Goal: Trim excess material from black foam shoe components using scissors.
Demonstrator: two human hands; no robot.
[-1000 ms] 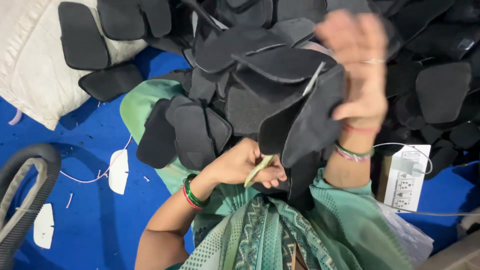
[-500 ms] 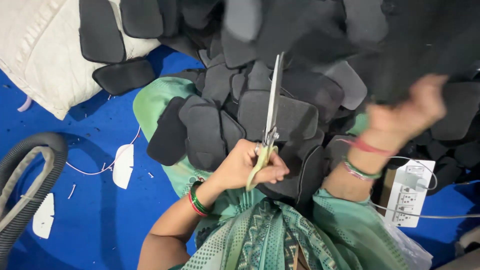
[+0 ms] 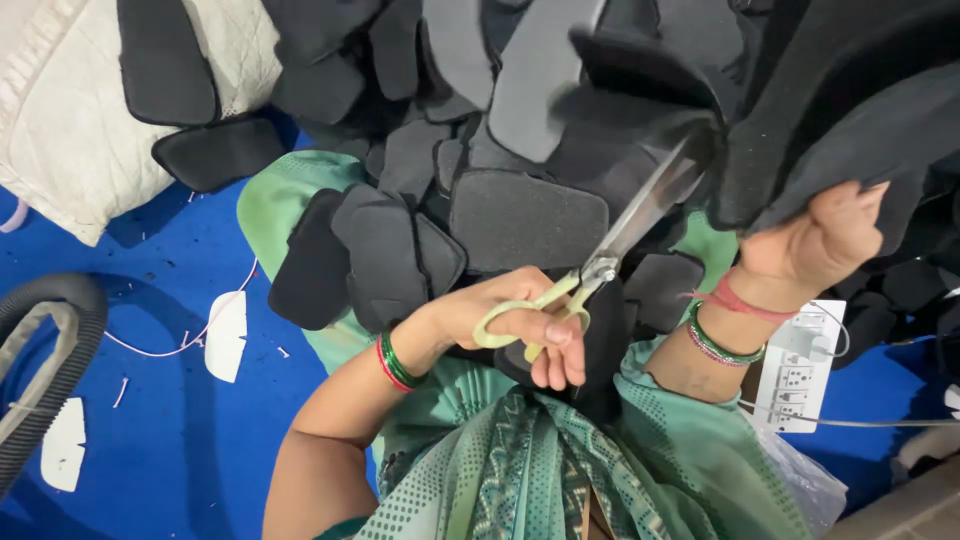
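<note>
Black foam pads (image 3: 385,255), many already cut, lie heaped over the lap, while the left hand (image 3: 520,325) closes its grip on pale-handled scissors (image 3: 600,265) aimed at the uncut dark sheet (image 3: 840,120) pinched in the right hand (image 3: 825,235).

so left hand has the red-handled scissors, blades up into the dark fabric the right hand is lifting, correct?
Not quite: the scissors have pale yellow-green handles, not red, as the head view shows. The rest holds: the left hand grips them with the blades pointing up into the dark fabric that the right hand lifts.
</note>
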